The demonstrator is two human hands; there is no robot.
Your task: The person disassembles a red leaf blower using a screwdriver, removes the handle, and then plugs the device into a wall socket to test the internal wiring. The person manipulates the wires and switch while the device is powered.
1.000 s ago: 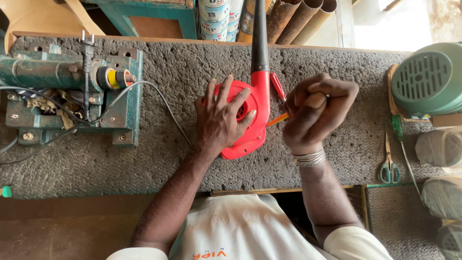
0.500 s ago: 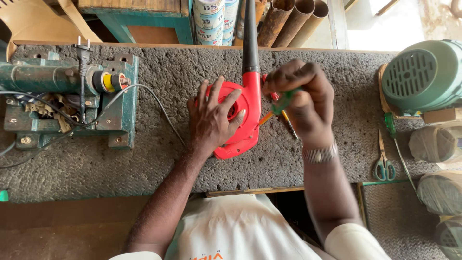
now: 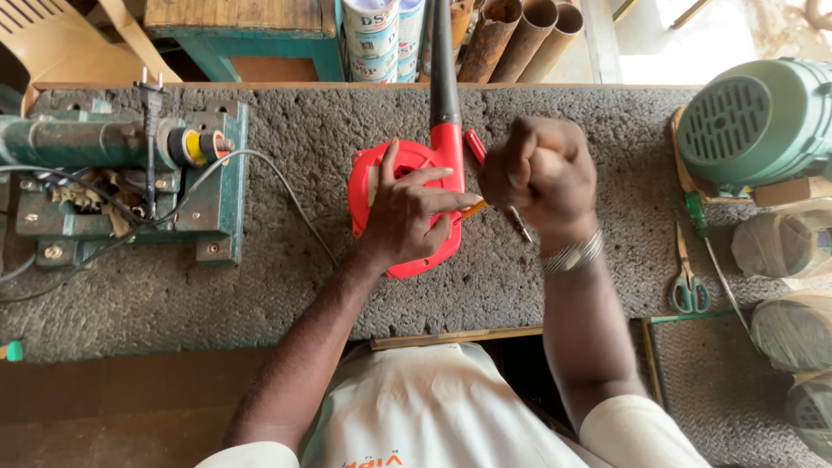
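Blower (image 3: 407,173) under spread left hand (image 3: 407,217); right hand (image 3: 537,178) fisted on screwdriver (image 3: 517,224); scissors (image 3: 689,282) aside.

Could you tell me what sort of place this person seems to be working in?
Probably a small repair workshop for electrical appliances. A red blower lies on the carpeted bench, a green motor housing stands at one end, and a green winding machine with loose wires stands at the other.

Two round cans (image 3: 384,36) with white and blue printed labels stand side by side beyond the far edge of the desk (image 3: 555,104). On the right edge lie bundles wrapped in clear plastic (image 3: 784,243).
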